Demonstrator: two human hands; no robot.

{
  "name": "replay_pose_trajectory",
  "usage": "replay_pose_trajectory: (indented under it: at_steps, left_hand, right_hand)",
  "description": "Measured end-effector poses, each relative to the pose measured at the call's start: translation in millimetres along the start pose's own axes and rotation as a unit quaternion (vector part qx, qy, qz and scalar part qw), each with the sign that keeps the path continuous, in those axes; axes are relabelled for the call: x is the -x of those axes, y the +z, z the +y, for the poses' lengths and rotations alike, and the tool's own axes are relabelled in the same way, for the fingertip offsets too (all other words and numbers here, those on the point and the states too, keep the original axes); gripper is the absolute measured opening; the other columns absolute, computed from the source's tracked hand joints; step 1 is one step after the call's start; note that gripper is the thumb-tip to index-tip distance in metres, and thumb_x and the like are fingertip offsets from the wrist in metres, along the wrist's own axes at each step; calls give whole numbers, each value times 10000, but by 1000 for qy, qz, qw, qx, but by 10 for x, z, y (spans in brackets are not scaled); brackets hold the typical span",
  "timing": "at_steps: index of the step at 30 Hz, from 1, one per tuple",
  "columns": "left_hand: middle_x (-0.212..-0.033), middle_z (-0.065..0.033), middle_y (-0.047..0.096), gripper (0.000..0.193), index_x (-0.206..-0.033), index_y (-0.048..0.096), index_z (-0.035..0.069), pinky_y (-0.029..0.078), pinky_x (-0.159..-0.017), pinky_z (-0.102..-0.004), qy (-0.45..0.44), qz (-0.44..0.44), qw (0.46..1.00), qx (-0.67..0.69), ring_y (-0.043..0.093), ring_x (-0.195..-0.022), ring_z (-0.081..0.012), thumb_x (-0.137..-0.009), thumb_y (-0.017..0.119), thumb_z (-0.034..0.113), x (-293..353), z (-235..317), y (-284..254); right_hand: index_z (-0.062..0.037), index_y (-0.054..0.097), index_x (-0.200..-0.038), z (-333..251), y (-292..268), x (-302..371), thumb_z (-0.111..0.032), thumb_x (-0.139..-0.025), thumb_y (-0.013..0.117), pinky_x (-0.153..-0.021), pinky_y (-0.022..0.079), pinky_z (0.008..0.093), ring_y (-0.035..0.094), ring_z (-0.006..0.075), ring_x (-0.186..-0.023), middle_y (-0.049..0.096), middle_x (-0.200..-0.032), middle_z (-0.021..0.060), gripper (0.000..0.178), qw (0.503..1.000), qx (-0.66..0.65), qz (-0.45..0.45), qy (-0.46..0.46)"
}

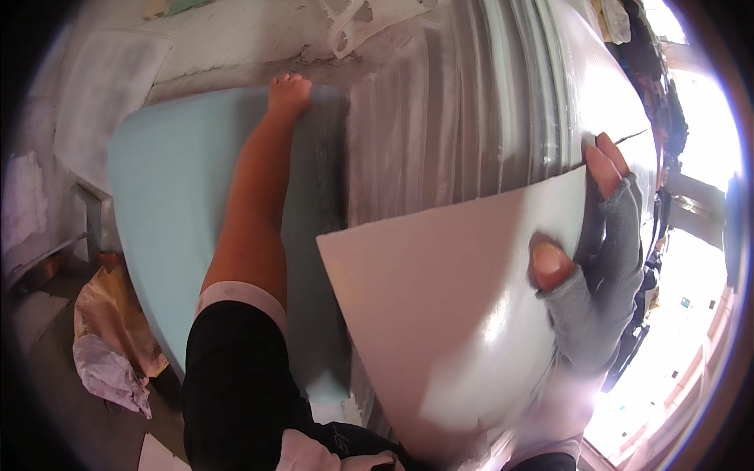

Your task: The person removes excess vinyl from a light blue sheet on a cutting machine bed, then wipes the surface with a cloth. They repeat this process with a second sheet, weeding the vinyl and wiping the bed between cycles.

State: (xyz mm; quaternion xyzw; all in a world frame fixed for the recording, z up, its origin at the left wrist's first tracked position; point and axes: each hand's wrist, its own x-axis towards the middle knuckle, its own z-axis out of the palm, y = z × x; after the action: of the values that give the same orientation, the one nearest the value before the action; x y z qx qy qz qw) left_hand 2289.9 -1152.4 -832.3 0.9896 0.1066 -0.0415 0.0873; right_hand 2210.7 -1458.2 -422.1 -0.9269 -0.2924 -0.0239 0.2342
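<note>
My left hand, bare, is at the far edge of a large pale blue sheet. Its fingers curl over that edge and are partly hidden. In a grey fingerless glove, my right hand grips a stiff white sheet by its right edge. The thumb presses on the sheet's face, while the other fingers reach round behind it. This white sheet is tilted, and its left corner overlaps the blue sheet's right side. Behind it stands a stack of many thin sheets packed side by side, some glossy.
At the left, a crumpled orange-and-white sack lies by a metal frame. A white plastic bag is at the far side, on the pale floor. A pale panel leans at the upper left. Bright light washes out the right side.
</note>
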Motion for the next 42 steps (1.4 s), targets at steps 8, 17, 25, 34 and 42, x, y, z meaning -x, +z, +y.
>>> replay_pose_trajectory:
  at_steps: [8, 17, 25, 34, 42]
  left_hand:
    - [-650, -141, 578, 58, -634, 546, 79, 443, -672, -442, -49, 158, 978, 126, 557, -704, -340, -671, 544, 34, 1763, -283, -679]
    - [-614, -44, 548, 196, -560, 495, 102, 364, -585, -388, -63, 203, 958, 194, 504, -665, -284, -507, 489, -86, 4567, 27, -1929]
    - [-564, -15, 463, 173, -537, 449, 91, 270, -502, -337, -48, 206, 955, 206, 414, -528, -221, -404, 508, -3, 6279, 1187, -2624]
    - [-555, -15, 439, 172, -524, 395, 85, 259, -474, -328, -91, 277, 928, 231, 405, -515, -211, -404, 499, 19, 7915, 1912, -3397]
    - [-561, -27, 362, 199, -532, 385, 101, 287, -452, -336, -20, 324, 926, 193, 411, -524, -210, -441, 560, 77, 8717, 2354, -4400]
  right_hand:
    - [18, 450, -1252, 5, -37, -86, 31, -702, 640, -1026, 314, 376, 379, 278, -1242, 415, -1309, 153, 581, 995, -40, -18, -87]
    - [18, 553, -1109, -85, -43, -132, -94, -644, 711, -898, 425, 399, 494, 349, -1095, 554, -1096, 193, 504, 990, 75, 51, -112]
    - [-41, 532, -1199, 80, 32, -157, -394, -794, 612, -962, 375, 368, 457, 299, -1171, 524, -1240, 115, 543, 997, 70, 4, -15]
    - [-77, 551, -1042, -1165, -169, 1253, -355, -809, 593, -843, 442, 463, 541, 311, -1005, 562, -1058, 148, 364, 965, 83, -36, -248]
    - [-52, 499, -1218, -2705, -606, 4807, -166, -703, 634, -857, 461, 412, 576, 313, -1014, 528, -1228, 144, 545, 792, -278, -245, -485]
